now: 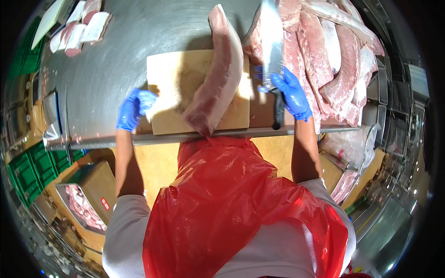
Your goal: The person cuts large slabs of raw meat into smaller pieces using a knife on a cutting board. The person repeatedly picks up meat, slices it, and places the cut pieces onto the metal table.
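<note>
A long pale-pink slab of meat (213, 78) lies slanting across the cream cutting board (164, 69), its near end reaching the steel table's front edge. My left hand (136, 106), in a blue glove, hovers at the board's left side, fingers curled, with nothing visible in them. My right hand (292, 95), also blue-gloved, grips a large knife at the board's right, its blade (272, 37) pointing away from me and its black handle (278, 116) toward me. A heap of several long meat pieces (338, 69) covers the right of the steel table (106, 69).
Several short meat pieces (83, 32) lie back left, near a pale board (48, 21). A long thin tool (67, 120) lies at left. Below are green crates (34, 169) and bins of meat (85, 204) (343, 185). A clear plastic bag (347, 148) sits right.
</note>
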### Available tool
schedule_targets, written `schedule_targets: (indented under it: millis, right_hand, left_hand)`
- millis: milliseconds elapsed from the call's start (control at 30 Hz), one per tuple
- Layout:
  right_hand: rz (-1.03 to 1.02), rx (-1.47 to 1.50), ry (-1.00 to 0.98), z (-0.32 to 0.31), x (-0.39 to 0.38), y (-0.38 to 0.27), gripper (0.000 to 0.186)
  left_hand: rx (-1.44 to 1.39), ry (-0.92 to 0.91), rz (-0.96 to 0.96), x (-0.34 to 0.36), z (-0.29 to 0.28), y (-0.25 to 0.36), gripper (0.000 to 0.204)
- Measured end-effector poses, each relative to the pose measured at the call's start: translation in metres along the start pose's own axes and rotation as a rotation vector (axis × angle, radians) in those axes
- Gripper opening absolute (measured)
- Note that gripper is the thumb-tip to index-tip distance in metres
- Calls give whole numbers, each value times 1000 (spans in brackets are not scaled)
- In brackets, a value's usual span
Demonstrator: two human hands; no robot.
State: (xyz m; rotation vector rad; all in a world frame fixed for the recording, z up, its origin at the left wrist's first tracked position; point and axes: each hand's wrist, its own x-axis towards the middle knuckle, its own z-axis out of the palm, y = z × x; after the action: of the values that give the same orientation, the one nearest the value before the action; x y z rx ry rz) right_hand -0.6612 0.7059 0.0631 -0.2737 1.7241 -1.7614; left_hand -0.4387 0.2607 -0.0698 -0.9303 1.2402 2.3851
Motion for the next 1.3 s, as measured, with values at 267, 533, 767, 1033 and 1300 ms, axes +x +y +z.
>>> schedule_targets:
  millis: [267,533,767,1033,1300]
  right_hand:
    - [105,78,86,-31,-38,76,38]
    - [104,-218,72,-86,-115,93,31]
    - [127,-182,89,-124,-149,133,31]
    - [175,-136,-5,-88,-132,145,18]
    - [14,-335,-41,-36,-79,131,17]
  left_hand:
    - [1122,259,417,78,200,13,120]
    - [1498,706,161,154,297,32,133]
    - [1589,326,598,124,272,26,117]
    - [1310,456,547,29,234,-81,133]
    - [1441,781,351,-6,224,-82,112]
